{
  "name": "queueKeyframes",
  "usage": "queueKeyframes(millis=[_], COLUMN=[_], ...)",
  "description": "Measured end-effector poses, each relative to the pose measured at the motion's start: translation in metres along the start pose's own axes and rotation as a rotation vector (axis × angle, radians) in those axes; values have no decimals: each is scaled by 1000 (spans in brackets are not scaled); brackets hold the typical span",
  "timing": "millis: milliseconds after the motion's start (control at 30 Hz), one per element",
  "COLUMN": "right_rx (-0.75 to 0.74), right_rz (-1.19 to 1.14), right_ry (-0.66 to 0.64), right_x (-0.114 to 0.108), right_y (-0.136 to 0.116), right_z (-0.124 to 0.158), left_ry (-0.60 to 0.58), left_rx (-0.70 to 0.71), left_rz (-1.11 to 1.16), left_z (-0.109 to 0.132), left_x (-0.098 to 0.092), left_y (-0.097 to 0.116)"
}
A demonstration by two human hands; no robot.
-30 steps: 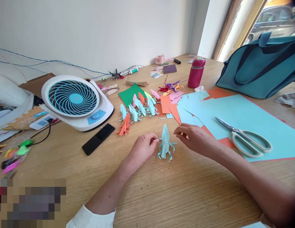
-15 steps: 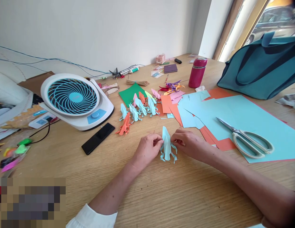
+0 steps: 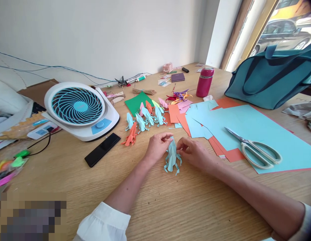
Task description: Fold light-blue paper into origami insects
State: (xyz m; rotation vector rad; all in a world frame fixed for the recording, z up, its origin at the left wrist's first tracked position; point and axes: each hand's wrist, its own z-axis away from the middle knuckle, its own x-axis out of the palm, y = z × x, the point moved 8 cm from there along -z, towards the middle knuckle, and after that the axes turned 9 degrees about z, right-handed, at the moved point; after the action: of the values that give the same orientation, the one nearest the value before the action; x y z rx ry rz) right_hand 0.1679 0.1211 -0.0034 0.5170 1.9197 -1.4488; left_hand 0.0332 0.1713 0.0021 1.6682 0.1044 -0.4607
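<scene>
A light blue folded paper insect [image 3: 172, 158] stands on the wooden table [image 3: 170, 207] between my hands. My left hand [image 3: 158, 146] pinches its upper left side with thumb and forefinger. My right hand [image 3: 192, 152] pinches the upper right side, fingers curled. Behind them stands a row of several finished paper insects [image 3: 145, 117], light blue, orange and pink.
Light blue paper sheets [image 3: 248, 125] over orange ones lie at the right, with white-handled scissors [image 3: 255, 150] on top. A white and blue fan [image 3: 79, 108], a black phone [image 3: 102, 149], a red bottle [image 3: 205, 82] and a teal bag [image 3: 271, 78] surround the work spot.
Both hands closed in from either side onto the paper insect and now pinch its upper part. The camera view shifted slightly.
</scene>
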Motion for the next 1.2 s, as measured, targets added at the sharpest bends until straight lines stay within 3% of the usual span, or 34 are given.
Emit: queueKeyframes(millis=[400,633,833,1100,1200], right_rx=[15,0,56,70,66], right_rz=[-106,-153,-153,-156,-161], right_ry=[-7,43,-36,17,18], right_x=[11,6,14,13,13], right_y=[-1,-3,-6,0,-1], right_z=[-1,-2,-6,-5,-6], left_ry=[-32,-67,-165,-279,-284], left_rx=[-134,-215,-236,-175,-225], left_rz=[159,184,214,106,130], left_z=[1,6,10,7,7], left_x=[-9,-10,-2,1,2], left_y=[-13,-14,-6,-8,-13])
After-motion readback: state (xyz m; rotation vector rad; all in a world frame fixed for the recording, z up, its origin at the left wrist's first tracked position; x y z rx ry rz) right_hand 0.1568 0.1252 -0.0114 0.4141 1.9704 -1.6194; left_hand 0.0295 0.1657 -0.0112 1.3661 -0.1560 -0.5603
